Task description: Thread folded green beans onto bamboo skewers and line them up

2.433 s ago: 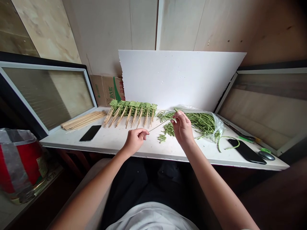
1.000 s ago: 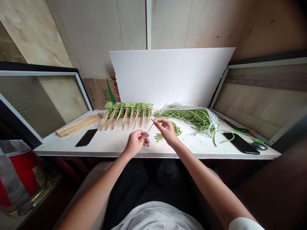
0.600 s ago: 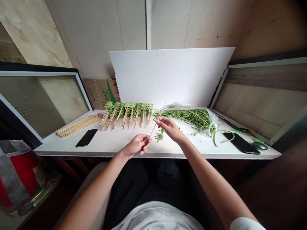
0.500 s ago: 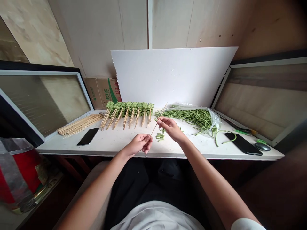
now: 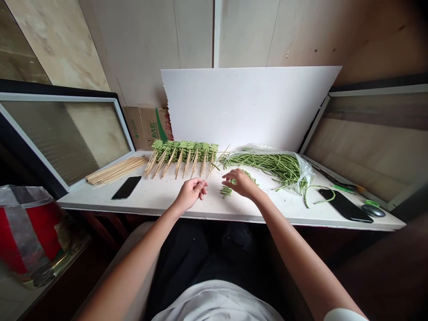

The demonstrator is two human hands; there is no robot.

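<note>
Left hand (image 5: 190, 194) pinching slanted skewer (image 5: 210, 172); right hand (image 5: 244, 183) palm-down, fingers parted, near cut bean pieces (image 5: 226, 191).

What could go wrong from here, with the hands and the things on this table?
The slanting skewer in the left hand might prick the right hand, which is close by. Loose cut bean pieces beside the right hand could scatter if it brushes them. The phone on the right lies near the table's front edge, so a knock might push it off.
</note>
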